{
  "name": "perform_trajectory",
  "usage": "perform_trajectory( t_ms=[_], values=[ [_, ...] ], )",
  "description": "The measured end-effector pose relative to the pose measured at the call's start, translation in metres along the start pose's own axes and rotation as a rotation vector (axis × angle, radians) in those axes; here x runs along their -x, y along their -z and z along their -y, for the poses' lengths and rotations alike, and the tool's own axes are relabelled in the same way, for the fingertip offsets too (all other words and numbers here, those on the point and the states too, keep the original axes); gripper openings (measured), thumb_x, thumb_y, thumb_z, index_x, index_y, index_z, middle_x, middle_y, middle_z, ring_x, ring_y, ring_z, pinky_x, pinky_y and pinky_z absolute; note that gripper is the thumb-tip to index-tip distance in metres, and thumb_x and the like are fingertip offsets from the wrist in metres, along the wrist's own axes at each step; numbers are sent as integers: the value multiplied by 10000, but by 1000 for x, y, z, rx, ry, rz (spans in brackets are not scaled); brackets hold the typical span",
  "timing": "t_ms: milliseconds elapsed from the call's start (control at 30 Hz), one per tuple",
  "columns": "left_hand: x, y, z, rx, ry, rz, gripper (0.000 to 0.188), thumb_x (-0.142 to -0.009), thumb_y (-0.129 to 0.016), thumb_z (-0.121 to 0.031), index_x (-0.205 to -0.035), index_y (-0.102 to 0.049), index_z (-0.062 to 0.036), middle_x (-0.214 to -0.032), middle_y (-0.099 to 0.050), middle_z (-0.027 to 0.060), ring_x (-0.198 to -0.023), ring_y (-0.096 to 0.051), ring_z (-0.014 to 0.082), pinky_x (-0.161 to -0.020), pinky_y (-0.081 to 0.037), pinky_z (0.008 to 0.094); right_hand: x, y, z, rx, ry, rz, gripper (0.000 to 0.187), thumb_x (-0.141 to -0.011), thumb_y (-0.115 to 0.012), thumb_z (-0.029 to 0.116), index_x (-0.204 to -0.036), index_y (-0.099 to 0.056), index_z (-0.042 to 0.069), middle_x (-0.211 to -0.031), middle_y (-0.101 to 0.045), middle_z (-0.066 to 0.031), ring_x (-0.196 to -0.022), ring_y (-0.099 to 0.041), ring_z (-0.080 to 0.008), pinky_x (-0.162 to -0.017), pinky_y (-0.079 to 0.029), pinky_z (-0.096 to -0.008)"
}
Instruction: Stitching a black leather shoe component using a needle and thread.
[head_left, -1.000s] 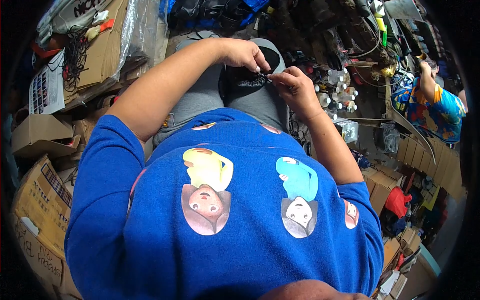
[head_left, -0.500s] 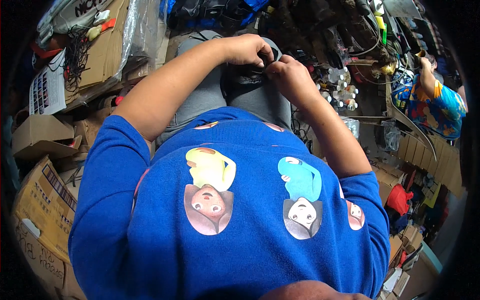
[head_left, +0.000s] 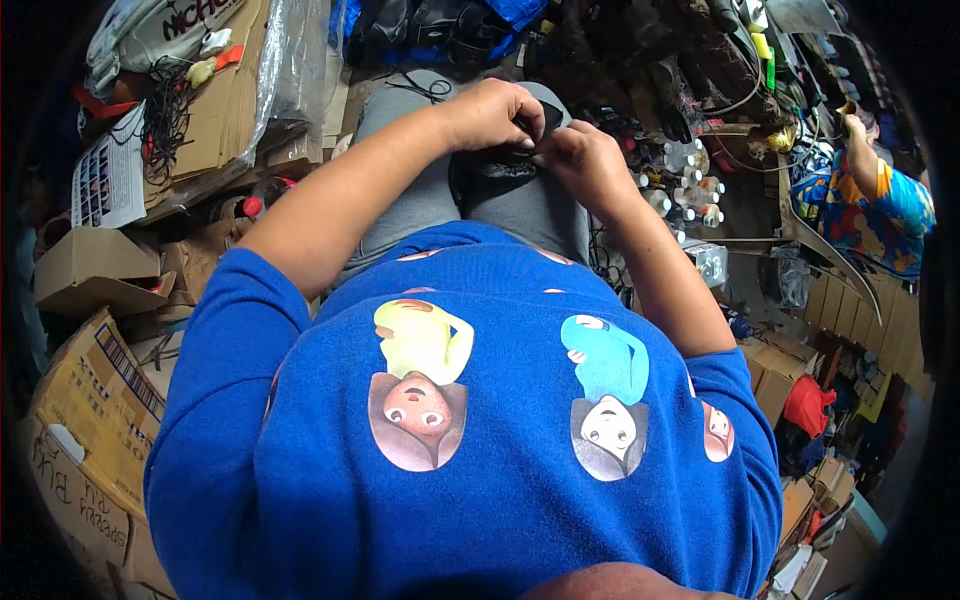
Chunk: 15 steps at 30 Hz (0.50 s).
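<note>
Across my lap, between the thighs of my grey trousers (head_left: 410,190), lies a black item (head_left: 495,185) with a shiny part; its kind I cannot tell. My left hand (head_left: 497,113) bends over its far side with fingertips pinched together. Close by on the right, my right hand (head_left: 588,165) also pinches with thumb and fingers, its tips almost meeting the left hand's. Whatever is between the fingertips is too small and dark to make out. Part of the black item is hidden by the hands.
Flat cardboard (head_left: 215,120) and an open carton (head_left: 100,270) are at my left. Several small capped bottles (head_left: 690,180) stand right of my knees. Black bags (head_left: 430,30) lie ahead. At far right is another person's colourful sleeve (head_left: 895,200).
Both hands have shifted slightly toward me and remain pinched close together. More of the black item's shiny part shows. The whole view has moved a little.
</note>
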<state>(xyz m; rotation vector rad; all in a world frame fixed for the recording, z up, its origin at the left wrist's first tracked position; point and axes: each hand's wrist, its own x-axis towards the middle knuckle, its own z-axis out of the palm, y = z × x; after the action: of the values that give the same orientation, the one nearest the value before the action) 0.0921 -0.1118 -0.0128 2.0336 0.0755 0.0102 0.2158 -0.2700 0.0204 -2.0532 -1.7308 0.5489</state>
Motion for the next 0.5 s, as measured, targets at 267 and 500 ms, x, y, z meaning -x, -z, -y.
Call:
perform_trajectory(
  t_ms=[267, 500],
  values=[
    [73, 3, -3, -558, 85, -219, 235, -758, -669, -197, -939, -588, -70, -931, -584, 111, -854, -591, 333, -765, -478, 390, 25, -2, -15, -288, 1, -10, 255, -728, -738, 216, -879, -618, 49, -822, -535, -44, -776, -519, -161, -700, -428, -275],
    [123, 46, -8, -427, 223, -533, 183, -894, -532, -217, -902, -593, -45, -919, -635, 133, -901, -600, 307, -741, -474, 383, 7, -18, -46, -1646, -358, -570, 314, -934, -504, 326, -813, -590, 50, -853, -599, -90, -861, -583, -229, -833, -458, -357]
  ],
)
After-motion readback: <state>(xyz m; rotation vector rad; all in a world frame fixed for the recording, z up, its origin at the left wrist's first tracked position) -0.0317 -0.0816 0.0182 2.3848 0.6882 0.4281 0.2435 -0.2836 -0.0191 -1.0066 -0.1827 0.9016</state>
